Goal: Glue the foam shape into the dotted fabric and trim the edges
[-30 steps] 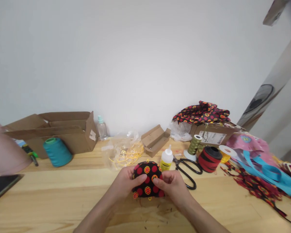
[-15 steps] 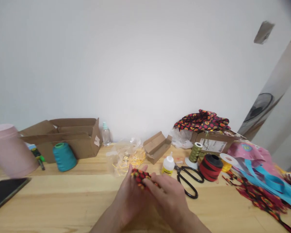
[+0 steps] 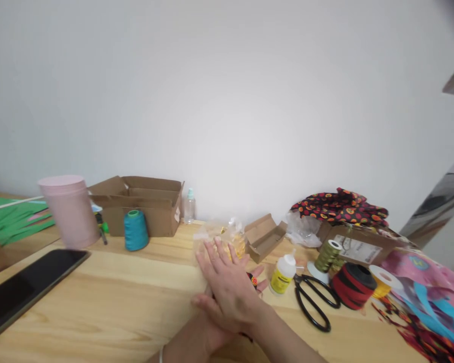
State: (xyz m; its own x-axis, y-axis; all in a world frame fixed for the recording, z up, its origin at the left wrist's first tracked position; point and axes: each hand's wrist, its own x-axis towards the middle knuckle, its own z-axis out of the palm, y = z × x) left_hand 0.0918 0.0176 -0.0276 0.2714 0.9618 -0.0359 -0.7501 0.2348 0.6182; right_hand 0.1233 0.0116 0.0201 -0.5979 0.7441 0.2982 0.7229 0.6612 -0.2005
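Note:
My right hand (image 3: 227, 287) lies flat, fingers stretched out, on top of my left hand (image 3: 204, 340), just above the wooden table (image 3: 117, 307). A black fabric piece with red and orange dots (image 3: 253, 280) is pressed between the two palms. Only a small corner of it shows at the right edge of my hands. My left hand is mostly hidden under the right. A clear plastic bag with yellow cord (image 3: 230, 237) lies just beyond my fingertips. A small white glue bottle (image 3: 282, 275) stands to the right of my hands.
Black scissors (image 3: 314, 302), a gold thread spool (image 3: 327, 256), a red-black ribbon roll (image 3: 353, 285) and heaped fabric (image 3: 340, 206) crowd the right. On the left are a dark tablet (image 3: 26, 287), a pink cup (image 3: 68, 212), a teal thread cone (image 3: 135, 230) and a cardboard box (image 3: 144, 201).
The fabric piece was held upright by its edges, then folded flat between my palms. My right hand now covers it. The view has swung to the left.

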